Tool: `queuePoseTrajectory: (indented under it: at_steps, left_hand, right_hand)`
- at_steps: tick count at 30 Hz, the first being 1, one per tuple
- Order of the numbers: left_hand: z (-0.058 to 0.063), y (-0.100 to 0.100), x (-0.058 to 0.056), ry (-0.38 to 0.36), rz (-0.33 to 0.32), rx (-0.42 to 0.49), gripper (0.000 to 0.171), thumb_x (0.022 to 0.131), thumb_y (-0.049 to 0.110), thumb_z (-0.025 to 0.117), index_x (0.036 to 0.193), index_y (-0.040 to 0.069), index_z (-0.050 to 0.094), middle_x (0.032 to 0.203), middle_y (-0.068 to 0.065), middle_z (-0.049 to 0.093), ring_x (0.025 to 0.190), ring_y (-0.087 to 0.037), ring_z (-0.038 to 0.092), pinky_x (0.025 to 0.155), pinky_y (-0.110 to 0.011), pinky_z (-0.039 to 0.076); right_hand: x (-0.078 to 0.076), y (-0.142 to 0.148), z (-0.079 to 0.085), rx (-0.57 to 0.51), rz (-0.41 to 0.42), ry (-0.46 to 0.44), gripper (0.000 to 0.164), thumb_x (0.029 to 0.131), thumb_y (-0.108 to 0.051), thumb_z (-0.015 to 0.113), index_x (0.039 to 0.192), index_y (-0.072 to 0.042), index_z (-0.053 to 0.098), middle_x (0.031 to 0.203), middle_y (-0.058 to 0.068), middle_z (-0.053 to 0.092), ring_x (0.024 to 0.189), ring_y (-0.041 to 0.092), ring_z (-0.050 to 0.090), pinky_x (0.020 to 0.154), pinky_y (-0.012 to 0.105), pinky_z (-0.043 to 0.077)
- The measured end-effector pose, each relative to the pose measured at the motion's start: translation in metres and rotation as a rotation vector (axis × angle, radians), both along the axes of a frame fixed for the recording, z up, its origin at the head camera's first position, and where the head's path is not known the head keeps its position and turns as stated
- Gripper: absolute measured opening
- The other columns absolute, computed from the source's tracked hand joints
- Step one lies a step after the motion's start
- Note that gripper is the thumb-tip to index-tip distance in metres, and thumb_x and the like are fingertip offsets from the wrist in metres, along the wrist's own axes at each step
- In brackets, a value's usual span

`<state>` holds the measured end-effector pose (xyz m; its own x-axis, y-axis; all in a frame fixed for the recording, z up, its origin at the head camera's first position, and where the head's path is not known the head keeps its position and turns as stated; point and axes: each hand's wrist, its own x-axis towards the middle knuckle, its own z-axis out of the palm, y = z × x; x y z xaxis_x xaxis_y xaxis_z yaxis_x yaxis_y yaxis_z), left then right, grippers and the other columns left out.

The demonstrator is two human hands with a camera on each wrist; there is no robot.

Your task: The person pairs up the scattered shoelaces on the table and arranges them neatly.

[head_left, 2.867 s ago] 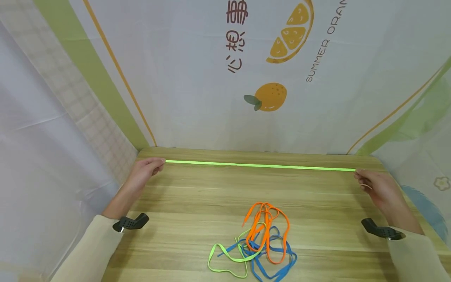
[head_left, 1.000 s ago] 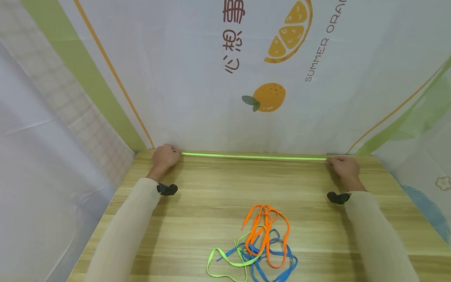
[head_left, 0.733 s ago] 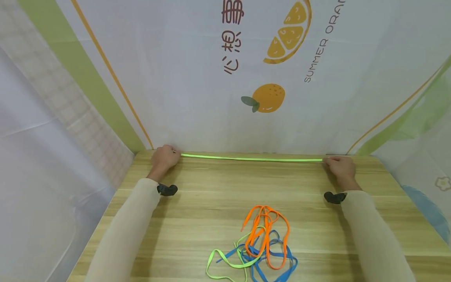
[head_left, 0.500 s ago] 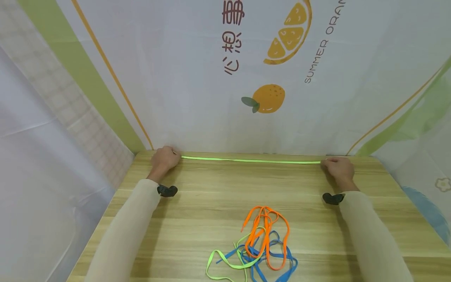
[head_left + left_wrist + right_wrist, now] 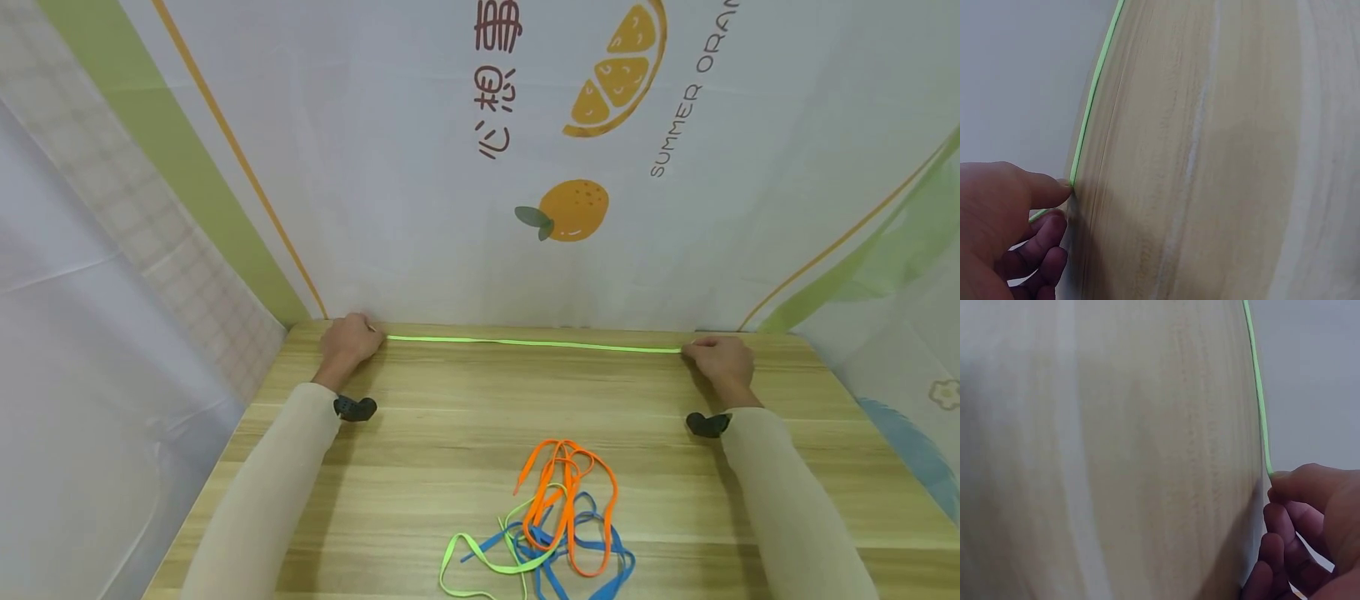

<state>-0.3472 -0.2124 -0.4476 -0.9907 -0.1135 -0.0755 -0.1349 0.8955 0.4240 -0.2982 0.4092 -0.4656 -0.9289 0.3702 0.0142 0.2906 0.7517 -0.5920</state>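
A flat neon-green shoelace [image 5: 532, 342] stretches almost straight along the far edge of the wooden table. Its left part is pinched between thumb and finger of my left hand [image 5: 351, 340], and a short piece shows past the pinch in the left wrist view. My right hand [image 5: 722, 362] pinches the other side of the lace [image 5: 1259, 394] with thumb and forefinger, the remaining fingers curled loosely. Nearer the front lies a loose heap: an orange shoelace [image 5: 611, 510] on top, a blue shoelace [image 5: 624, 567] and another yellow-green shoelace [image 5: 501, 568] beneath it.
A white curtain [image 5: 420, 208] printed with oranges and lettering hangs right behind the table's [image 5: 420, 467] far edge. More cloth [image 5: 90, 350] hangs at the left side, and printed cloth [image 5: 900, 350] at the right.
Both hands have moved toward the table's far edge and closer together, carrying the green shoelace with them. Over the last second the lace has come slightly nearer. The heap of laces stays put.
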Motion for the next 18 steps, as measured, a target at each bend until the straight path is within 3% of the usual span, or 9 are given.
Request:
queuePoseTrajectory:
  at_steps: [7,8,11,14,15,18]
  left_hand:
    - [-0.001,0.0,0.004,0.041,0.023,0.011,0.024,0.101,0.029,0.064,0.098,0.006,0.068,0.091,-0.013,0.068,0.078,-0.029,0.06,0.067,-0.041,0.048]
    - [-0.007,-0.002,-0.002,0.051,0.022,0.013,0.024,0.1,0.03,0.066,0.101,0.005,0.069,0.095,-0.014,0.07,0.08,-0.03,0.061,0.068,-0.043,0.05]
    - [-0.008,-0.005,-0.005,0.041,0.027,0.022,0.027,0.099,0.031,0.068,0.105,0.004,0.068,0.102,-0.016,0.071,0.085,-0.033,0.064,0.072,-0.046,0.053]
    - [-0.016,-0.01,-0.015,0.031,0.036,0.016,0.027,0.098,0.032,0.069,0.102,0.006,0.068,0.1,-0.015,0.07,0.082,-0.033,0.064,0.069,-0.047,0.054]
    - [-0.013,-0.009,-0.014,0.016,0.041,0.019,0.028,0.099,0.033,0.068,0.104,0.005,0.068,0.101,-0.016,0.07,0.083,-0.033,0.064,0.07,-0.048,0.054]
    - [-0.024,-0.016,-0.026,0.01,0.047,0.015,0.029,0.098,0.035,0.068,0.104,0.007,0.068,0.1,-0.014,0.07,0.081,-0.032,0.063,0.067,-0.047,0.053]
  right_hand:
    - [0.002,-0.004,0.004,0.022,-0.006,-0.013,0.041,0.102,-0.033,0.071,0.119,0.004,0.077,0.128,0.029,0.073,0.118,0.053,0.061,0.097,0.059,0.051]
    - [0.003,-0.005,0.004,0.019,-0.008,-0.014,0.041,0.102,-0.032,0.071,0.119,0.005,0.077,0.128,0.029,0.072,0.118,0.053,0.061,0.097,0.059,0.051]
    - [0.003,-0.005,0.005,0.023,-0.017,-0.01,0.041,0.102,-0.033,0.073,0.119,0.005,0.077,0.128,0.029,0.073,0.118,0.053,0.062,0.099,0.06,0.05]
    - [0.003,-0.004,0.005,0.025,-0.02,-0.005,0.043,0.102,-0.033,0.073,0.119,0.006,0.076,0.128,0.029,0.072,0.12,0.054,0.06,0.102,0.061,0.048]
    - [0.003,-0.003,0.004,0.029,-0.021,-0.001,0.043,0.101,-0.034,0.073,0.119,0.006,0.076,0.128,0.029,0.072,0.121,0.055,0.059,0.103,0.061,0.047]
    - [0.002,-0.001,0.003,0.031,-0.024,-0.001,0.045,0.101,-0.035,0.073,0.12,0.005,0.077,0.13,0.03,0.071,0.124,0.056,0.057,0.105,0.062,0.045]
